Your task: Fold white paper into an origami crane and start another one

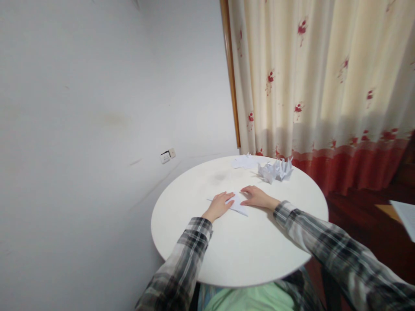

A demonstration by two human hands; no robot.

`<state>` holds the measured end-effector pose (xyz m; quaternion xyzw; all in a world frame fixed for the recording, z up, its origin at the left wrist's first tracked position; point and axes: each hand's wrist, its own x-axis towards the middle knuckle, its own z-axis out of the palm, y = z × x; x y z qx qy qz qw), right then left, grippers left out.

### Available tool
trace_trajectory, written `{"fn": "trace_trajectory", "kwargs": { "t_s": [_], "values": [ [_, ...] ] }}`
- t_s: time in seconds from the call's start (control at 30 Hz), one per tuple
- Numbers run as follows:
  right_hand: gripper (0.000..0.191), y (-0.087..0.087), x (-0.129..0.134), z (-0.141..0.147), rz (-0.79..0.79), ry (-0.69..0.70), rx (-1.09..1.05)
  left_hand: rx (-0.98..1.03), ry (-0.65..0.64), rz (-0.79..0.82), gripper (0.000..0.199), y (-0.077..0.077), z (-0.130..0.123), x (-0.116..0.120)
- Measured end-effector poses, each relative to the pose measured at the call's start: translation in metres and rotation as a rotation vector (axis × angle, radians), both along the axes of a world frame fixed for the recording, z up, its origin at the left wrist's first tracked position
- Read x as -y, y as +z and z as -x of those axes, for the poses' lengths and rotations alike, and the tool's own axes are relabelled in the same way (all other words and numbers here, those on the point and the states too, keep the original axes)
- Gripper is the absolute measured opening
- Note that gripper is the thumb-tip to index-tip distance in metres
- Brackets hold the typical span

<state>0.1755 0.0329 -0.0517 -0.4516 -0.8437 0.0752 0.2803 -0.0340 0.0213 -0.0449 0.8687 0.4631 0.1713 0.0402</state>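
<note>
A folded sheet of white paper (239, 206) lies on the round white table (181, 242), between my two hands. My left hand (220, 204) rests flat over its left part, fingers stretched out and covering some of it. At the paper's right edge is my right hand (256, 197), its thumb and fingers apart in a loose curve; whether the fingertips touch the paper is too small to tell. The paper has a pointed corner towards me and another poking out left of my left hand.
Several folded white paper shapes (275, 170) stand in a cluster at the table's far right. Beside them lie flat white sheets (244, 162). A wall with a socket (165, 157) borders the left, and a flowered curtain (317, 86) hangs behind. Another surface with papers (403, 216) shows at right.
</note>
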Motion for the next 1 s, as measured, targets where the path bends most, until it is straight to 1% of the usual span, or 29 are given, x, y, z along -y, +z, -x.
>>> {"fn": "trace_trajectory", "kwargs": {
  "t_s": [0.23,0.47,0.8,1.0],
  "values": [
    [0.067,0.001,0.001,0.0,0.028,0.037,-0.026,-0.016,0.028,-0.008,0.041,0.0,0.0,0.0],
    [0.072,0.006,0.007,0.001,0.069,0.071,-0.022,-0.009,0.017,-0.02,0.04,-0.001,0.0,-0.001],
    [0.075,0.007,0.008,0.002,0.069,0.118,-0.025,-0.027,0.039,0.005,0.041,0.001,-0.001,0.0],
    [0.076,0.008,0.01,0.002,0.081,0.175,-0.015,-0.028,0.048,0.007,0.041,0.001,0.0,0.0]
  ]
}}
